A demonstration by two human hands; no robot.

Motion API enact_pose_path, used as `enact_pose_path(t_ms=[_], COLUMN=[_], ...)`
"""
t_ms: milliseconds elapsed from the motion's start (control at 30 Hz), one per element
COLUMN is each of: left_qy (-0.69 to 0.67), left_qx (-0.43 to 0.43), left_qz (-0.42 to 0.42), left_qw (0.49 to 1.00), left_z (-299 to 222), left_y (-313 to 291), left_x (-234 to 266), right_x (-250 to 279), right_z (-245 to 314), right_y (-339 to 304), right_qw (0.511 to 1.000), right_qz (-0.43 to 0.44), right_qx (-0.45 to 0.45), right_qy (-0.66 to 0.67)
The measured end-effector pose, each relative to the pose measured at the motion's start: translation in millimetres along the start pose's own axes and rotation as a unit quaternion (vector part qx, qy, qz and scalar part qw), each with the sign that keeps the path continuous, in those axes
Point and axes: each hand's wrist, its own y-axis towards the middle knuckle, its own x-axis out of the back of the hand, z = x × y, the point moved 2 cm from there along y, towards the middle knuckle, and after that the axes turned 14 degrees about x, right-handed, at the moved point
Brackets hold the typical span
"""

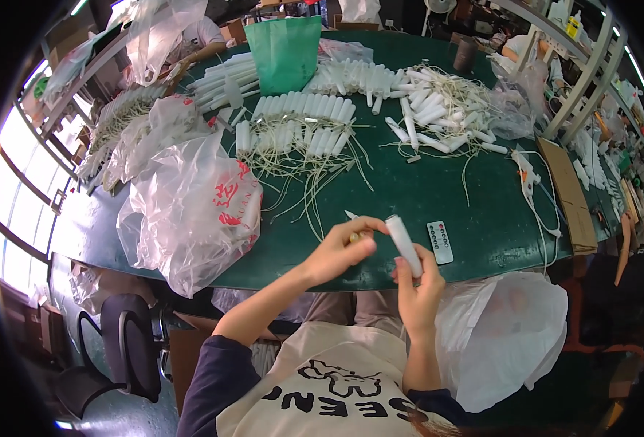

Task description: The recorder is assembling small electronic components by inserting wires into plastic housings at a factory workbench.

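Observation:
My right hand is closed round a white plastic tube, held tilted above the table's near edge. My left hand is beside the tube's upper end, its index fingertip close to or touching it. Its fingers are curled round a small yellowish round thing, too small to name. A white pointed tip shows just beyond the left hand; whether it is held I cannot tell. Right of the tube lies a small white remote control with dark buttons.
On the green table lie rows of white tubes with thin wires and a loose tube pile. Plastic bags stand left, a green bag behind. A glue gun with cable and cardboard lie right.

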Motion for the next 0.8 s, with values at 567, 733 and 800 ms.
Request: enact_pose_path(t_ms=[567,733,800], left_qy=[0.589,0.598,0.600], left_qx=[0.195,0.262,0.256], left_qz=[-0.504,-0.525,-0.552], left_qw=[0.601,0.546,0.520], left_z=[-128.5,-102.1,-88.8], left_y=[65.9,89.8,94.4], left_x=[191.1,267.4,282.9], right_x=[17.8,16.6,18.0], right_z=[-18.7,-24.5,-28.1], right_y=[7.7,6.8,7.1], right_qw=[0.995,0.993,0.992], right_qz=[-0.010,0.042,0.052], right_qx=[0.086,0.094,0.096], right_qy=[-0.046,-0.050,-0.060])
